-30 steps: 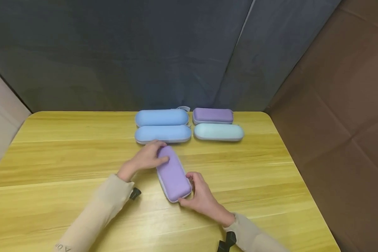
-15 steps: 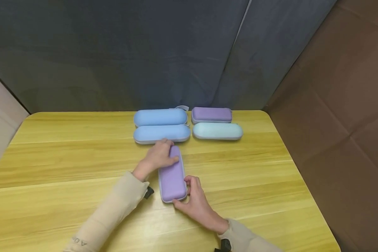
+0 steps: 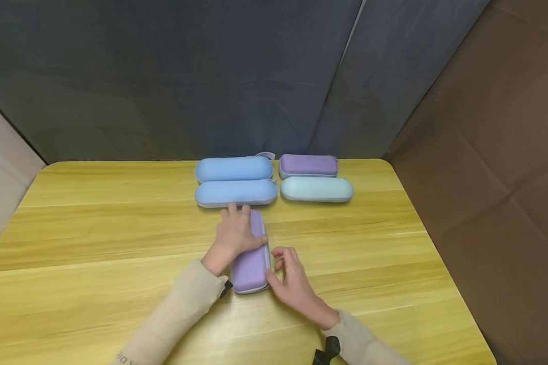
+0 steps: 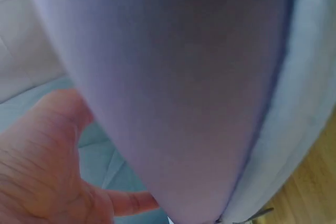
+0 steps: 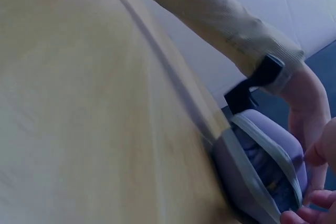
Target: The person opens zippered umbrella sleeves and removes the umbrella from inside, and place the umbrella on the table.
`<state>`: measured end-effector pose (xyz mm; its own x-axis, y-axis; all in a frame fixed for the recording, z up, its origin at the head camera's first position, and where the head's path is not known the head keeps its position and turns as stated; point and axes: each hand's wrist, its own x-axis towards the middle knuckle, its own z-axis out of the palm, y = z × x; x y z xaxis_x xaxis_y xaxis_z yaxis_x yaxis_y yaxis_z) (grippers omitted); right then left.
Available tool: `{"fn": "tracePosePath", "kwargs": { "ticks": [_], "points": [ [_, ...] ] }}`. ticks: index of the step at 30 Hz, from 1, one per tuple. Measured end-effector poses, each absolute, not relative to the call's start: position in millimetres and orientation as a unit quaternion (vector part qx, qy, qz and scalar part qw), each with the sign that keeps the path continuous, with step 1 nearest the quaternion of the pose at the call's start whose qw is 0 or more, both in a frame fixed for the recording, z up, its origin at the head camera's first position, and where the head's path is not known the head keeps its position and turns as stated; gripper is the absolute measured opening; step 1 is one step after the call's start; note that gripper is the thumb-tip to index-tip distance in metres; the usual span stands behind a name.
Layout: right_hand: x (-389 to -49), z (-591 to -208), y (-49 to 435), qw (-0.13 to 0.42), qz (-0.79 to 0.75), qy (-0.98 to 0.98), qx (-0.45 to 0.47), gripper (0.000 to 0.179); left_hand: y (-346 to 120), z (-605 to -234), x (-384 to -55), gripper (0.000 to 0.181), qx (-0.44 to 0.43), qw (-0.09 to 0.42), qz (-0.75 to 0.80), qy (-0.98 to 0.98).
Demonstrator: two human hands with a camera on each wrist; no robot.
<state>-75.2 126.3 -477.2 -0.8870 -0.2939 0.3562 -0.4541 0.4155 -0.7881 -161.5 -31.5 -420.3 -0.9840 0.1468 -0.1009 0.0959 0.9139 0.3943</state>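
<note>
A purple zippered hard case (image 3: 248, 271) lies lengthwise before me on the table. My left hand (image 3: 235, 233) holds it from above, thumb at the right side and fingers at the far end. Beside its near right corner is my right hand (image 3: 294, 284); the thumb touches the case edge and the loosely bent fingers stand apart from it. In the right wrist view, the case (image 5: 236, 171) gapes along its zip, with a dark inside whose contents are unclear. The left wrist view is mostly filled by the purple lid (image 4: 173, 87).
Behind my hands lie two blue cases, one in front (image 3: 236, 192) and one at the back (image 3: 234, 169). To their right are a mint case (image 3: 317, 188) and another purple case (image 3: 308, 165). A dark curtain (image 3: 187, 81) hangs behind the wooden table (image 3: 96, 228).
The purple case has swung from slanted to nearly straight. My left hand has shifted right and farther over its top. My right fingers have come off the case side, leaving the thumb there.
</note>
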Motion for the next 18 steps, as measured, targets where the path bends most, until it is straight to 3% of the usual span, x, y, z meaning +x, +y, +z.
{"fn": "tracePosePath", "kwargs": {
  "ticks": [7, 12, 18],
  "points": [
    [-96, -473, 123, 0.094, 0.502, -0.825, 0.242, 0.035, -49, -423, -158, 0.083, 0.084, 0.055, 0.307, 0.947],
    [-110, -463, 117, 0.051, 0.456, -0.856, 0.236, 0.043, -67, -426, -154, 0.086, 0.089, 0.068, 0.383, 0.917],
    [-119, -454, 103, -0.010, 0.373, -0.902, 0.219, 0.058, -87, -427, -151, 0.087, 0.060, 0.130, 0.452, 0.881]
  ]
}}
